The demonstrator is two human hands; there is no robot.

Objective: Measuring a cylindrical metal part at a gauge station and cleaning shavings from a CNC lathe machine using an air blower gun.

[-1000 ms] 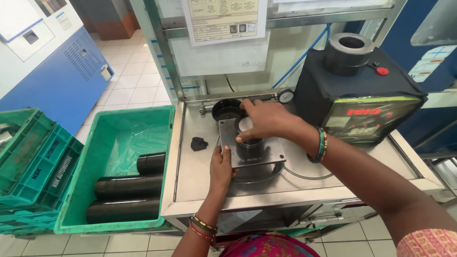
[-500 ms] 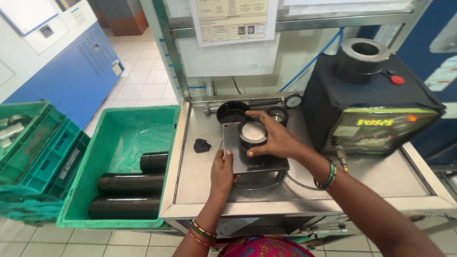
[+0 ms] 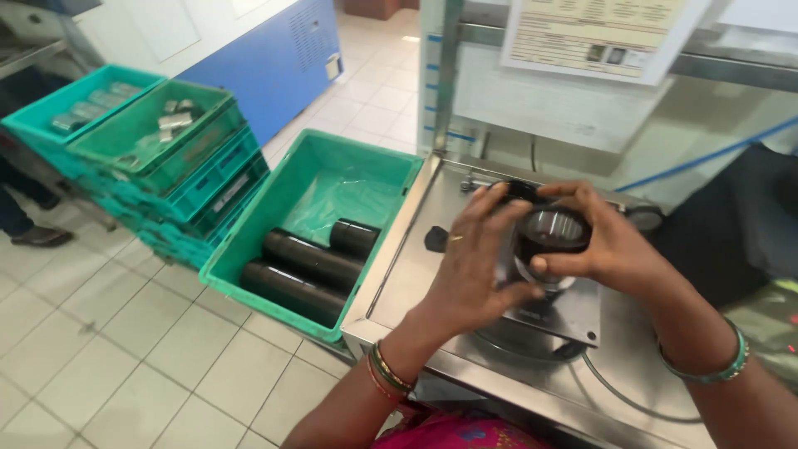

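Both hands grip a short black ring-shaped part with a shiny inner bore (image 3: 551, 231), held just above a square metal fixture plate (image 3: 573, 309) on the steel workbench (image 3: 399, 283). My left hand (image 3: 478, 258) wraps its left side with the fingers over the top. My right hand (image 3: 611, 245) cups its right side, thumb under the rim. A small black knob-like piece (image 3: 435, 239) lies on the bench left of the hands.
A green crate (image 3: 332, 199) beside the bench holds three black cylinders (image 3: 309, 259). Stacked green and teal crates (image 3: 158, 141) with metal parts stand further left. A blue cabinet (image 3: 274, 62) is behind, a black machine (image 3: 748, 224) at right, a cable (image 3: 615, 395) on the bench.
The view has swung left. My left hand came up from the fixture plate, and the ring part is now lifted off the fixture between both hands.
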